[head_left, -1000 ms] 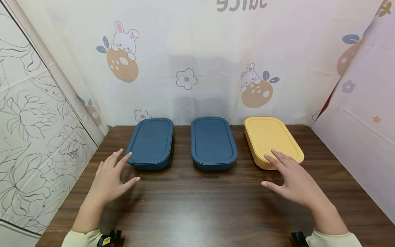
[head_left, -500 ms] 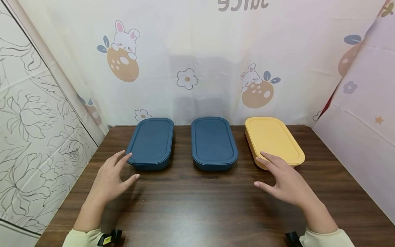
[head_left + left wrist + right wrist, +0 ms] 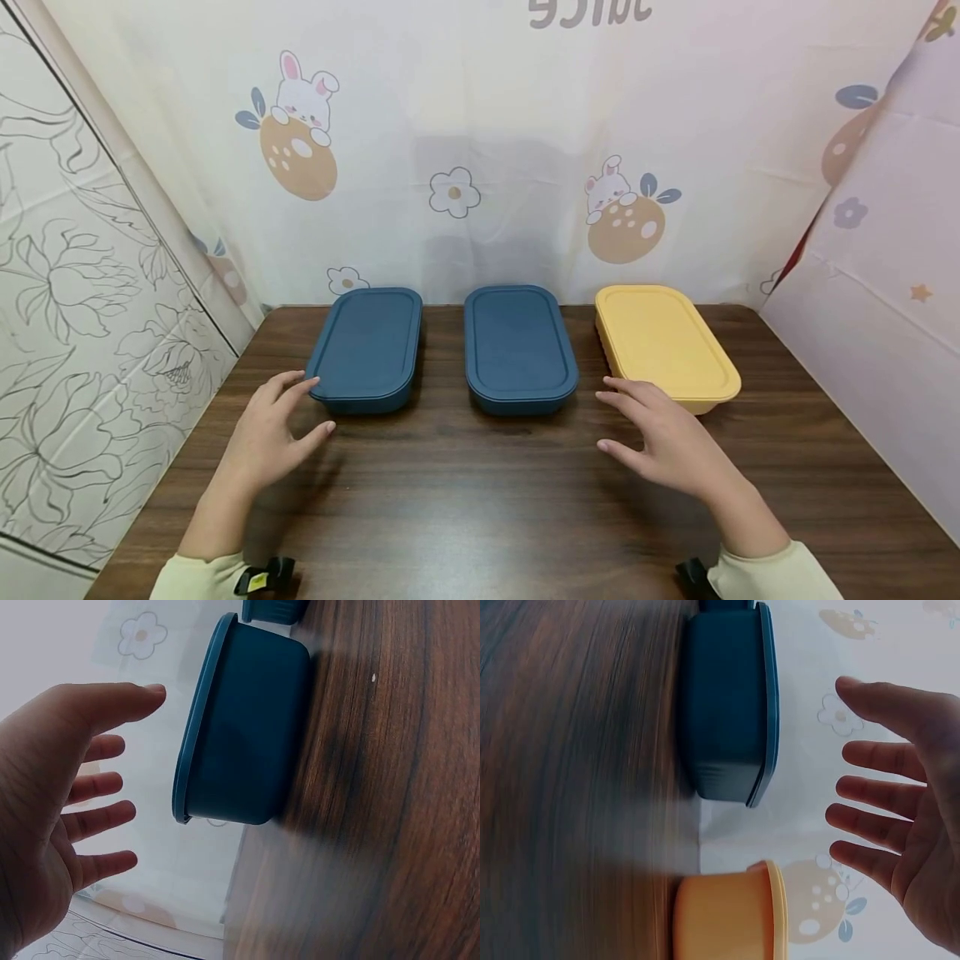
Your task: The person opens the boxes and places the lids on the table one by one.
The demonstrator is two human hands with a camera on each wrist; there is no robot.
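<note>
Three lidded food containers stand in a row at the back of the table: a blue container (image 3: 366, 346) on the left, a second blue container (image 3: 521, 346) in the middle and a yellow container (image 3: 667, 337) on the right. My left hand (image 3: 262, 442) hovers by the near left corner of the left blue container, fingers spread and holding nothing. In the left wrist view, a gap shows between the thumb and that container (image 3: 247, 724). My right hand (image 3: 667, 437), also spread and holding nothing, is in front of the yellow container, its fingertips pointing toward the middle blue one.
The dark wood table (image 3: 465, 500) runs back to a printed curtain (image 3: 510, 100) right behind the containers. A white panel with flower drawings (image 3: 90, 292) rises along the left side, and a pale cloth (image 3: 885, 292) hangs along the right.
My right hand has moved left, from over the near edge of the yellow container toward the space before the middle blue one. My left hand has hardly moved; the containers stay put.
</note>
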